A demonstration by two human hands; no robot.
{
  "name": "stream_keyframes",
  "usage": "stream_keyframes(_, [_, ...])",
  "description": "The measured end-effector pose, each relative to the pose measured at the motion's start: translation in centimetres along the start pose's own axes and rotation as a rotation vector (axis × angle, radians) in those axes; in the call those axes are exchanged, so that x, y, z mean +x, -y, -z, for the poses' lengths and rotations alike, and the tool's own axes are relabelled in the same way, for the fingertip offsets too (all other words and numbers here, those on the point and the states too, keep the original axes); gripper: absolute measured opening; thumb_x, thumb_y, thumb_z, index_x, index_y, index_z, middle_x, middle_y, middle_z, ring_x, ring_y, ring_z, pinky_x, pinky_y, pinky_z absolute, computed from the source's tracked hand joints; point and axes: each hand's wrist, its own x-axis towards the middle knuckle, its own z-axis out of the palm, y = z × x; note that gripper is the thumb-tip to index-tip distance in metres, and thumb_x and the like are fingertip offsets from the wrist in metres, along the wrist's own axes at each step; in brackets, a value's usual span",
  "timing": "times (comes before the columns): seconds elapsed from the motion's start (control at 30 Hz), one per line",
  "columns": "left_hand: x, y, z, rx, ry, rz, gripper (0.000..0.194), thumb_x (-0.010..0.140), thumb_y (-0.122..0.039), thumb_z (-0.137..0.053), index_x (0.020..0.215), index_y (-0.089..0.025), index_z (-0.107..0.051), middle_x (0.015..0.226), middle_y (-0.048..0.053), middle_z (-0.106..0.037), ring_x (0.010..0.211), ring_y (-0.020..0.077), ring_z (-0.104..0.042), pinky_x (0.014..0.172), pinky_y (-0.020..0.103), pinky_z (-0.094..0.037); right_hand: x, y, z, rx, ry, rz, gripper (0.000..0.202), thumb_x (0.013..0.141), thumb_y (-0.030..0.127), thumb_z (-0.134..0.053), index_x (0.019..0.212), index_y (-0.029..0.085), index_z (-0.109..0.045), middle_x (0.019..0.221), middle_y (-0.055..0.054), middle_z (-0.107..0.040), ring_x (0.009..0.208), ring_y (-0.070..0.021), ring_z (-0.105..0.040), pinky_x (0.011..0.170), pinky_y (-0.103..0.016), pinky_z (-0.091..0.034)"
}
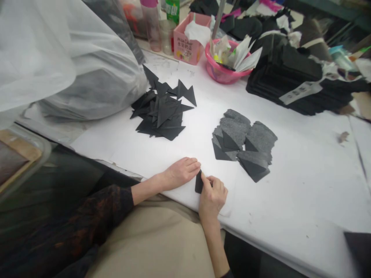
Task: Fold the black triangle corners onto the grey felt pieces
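At the near edge of the white table (292, 204), a small dark piece of sheet material (198, 183) lies between my hands. My left hand (182, 172) rests flat with fingers stretched out, its fingertips at the far end of that piece. My right hand (213, 195) has its fingers curled, thumb and fingers closed on the right side of the piece. Beyond my left hand is a loose heap of black pointed pieces (162, 116). Farther right, grey overlapping pieces (234, 127) lie in two groups, with several black flaps turned up along their near side.
A large translucent plastic bag (101, 65) bulges over the table's left side. Along the back stand a pink box (188, 48), a pink basket (223, 75) holding papers, and a bottle (152, 27). Tied stacks of black material (286, 73) sit at the back right.
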Motion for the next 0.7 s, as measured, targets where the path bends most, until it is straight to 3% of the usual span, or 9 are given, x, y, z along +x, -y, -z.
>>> stream_keyframes(0.23, [-0.3, -0.5, -0.3, -0.018, -0.028, -0.045, 0.021, 0.097, -0.012, -0.045, 0.114, -0.008, -0.058, 0.108, 0.013, -0.066, 0.106, 0.0215, -0.059, 0.088, 0.037, -0.051, -0.3, -0.5, 0.5, 0.035, 0.018, -0.016, 0.026, 0.097, 0.025, -0.047, 0.115, 0.025, -0.065, 0.093, -0.004, -0.063, 0.086, -0.0151, -0.052, 0.079, -0.032, -0.036])
stream_keyframes(0.4, [-0.2, -0.6, -0.2, 0.031, -0.051, -0.057, 0.021, 0.096, -0.010, -0.048, 0.114, -0.008, -0.059, 0.109, 0.012, -0.067, 0.106, 0.0207, -0.060, 0.087, 0.035, -0.051, -1.1, -1.7, 0.8, 0.157, -0.069, 0.020, 0.019, 0.094, 0.023, -0.051, 0.102, 0.021, -0.068, 0.089, -0.004, -0.063, 0.085, -0.0141, -0.054, 0.079, -0.027, -0.043])
stream_keyframes(0.7, [-0.5, -0.7, -0.2, 0.056, -0.005, -0.055, 0.023, 0.097, -0.013, -0.047, 0.117, -0.009, -0.057, 0.114, 0.011, -0.064, 0.110, 0.0209, -0.057, 0.091, 0.035, -0.048, -2.2, -4.0, 0.0, 0.186, -0.058, 0.138, 0.030, 0.095, 0.018, -0.047, 0.119, 0.025, -0.064, 0.091, -0.006, -0.057, 0.087, -0.0146, -0.053, 0.078, -0.027, -0.048])
